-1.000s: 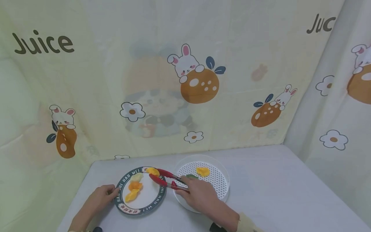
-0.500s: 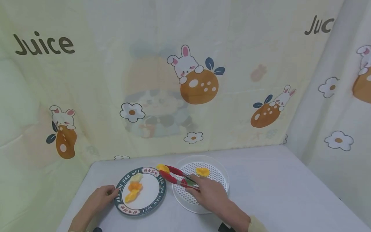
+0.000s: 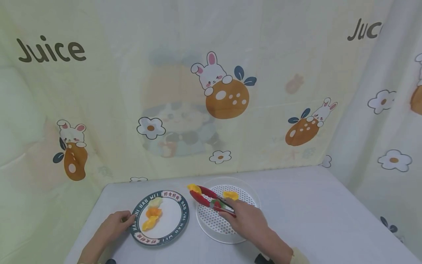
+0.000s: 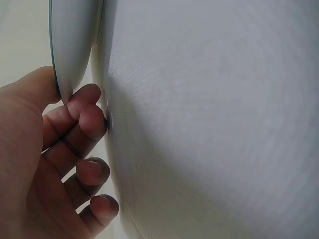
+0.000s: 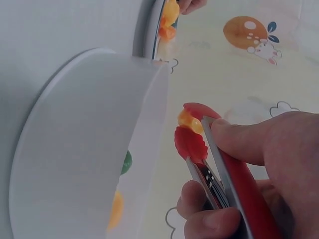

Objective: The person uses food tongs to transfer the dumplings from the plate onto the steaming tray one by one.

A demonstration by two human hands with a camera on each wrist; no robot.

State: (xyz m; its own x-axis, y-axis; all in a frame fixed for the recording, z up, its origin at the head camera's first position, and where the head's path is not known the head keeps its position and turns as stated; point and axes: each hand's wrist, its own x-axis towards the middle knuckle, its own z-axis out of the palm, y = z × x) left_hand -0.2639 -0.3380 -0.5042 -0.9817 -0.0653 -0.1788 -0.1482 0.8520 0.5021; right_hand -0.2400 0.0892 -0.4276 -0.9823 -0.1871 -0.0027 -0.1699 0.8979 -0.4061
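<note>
Beyond both hands there hangs a printed curtain (image 3: 263, 146), and below them is a white table (image 3: 296, 205). A white basket (image 3: 214, 223) with holes in its floor stands under the right hand (image 3: 247, 218). The plate (image 3: 171, 222) lies just beside the left hand (image 3: 115, 223), on its right side. This left hand pinches the plate's rim between thumb and finger. The right hand has its fingers curled around red tongs (image 3: 202, 200), above the basket. Their tips, to the left of the right hand, hold one yellow piece (image 3: 193, 188) near the basket's rim. Beyond the right hand, in the basket, are a yellow dumpling (image 3: 230, 195) and a green piece (image 3: 215, 202), which the tongs partly hide. To the right of the left hand, the plate carries a golden piece (image 3: 150, 223), an orange piece (image 3: 153, 212) and a pale piece (image 3: 155, 202).
</note>
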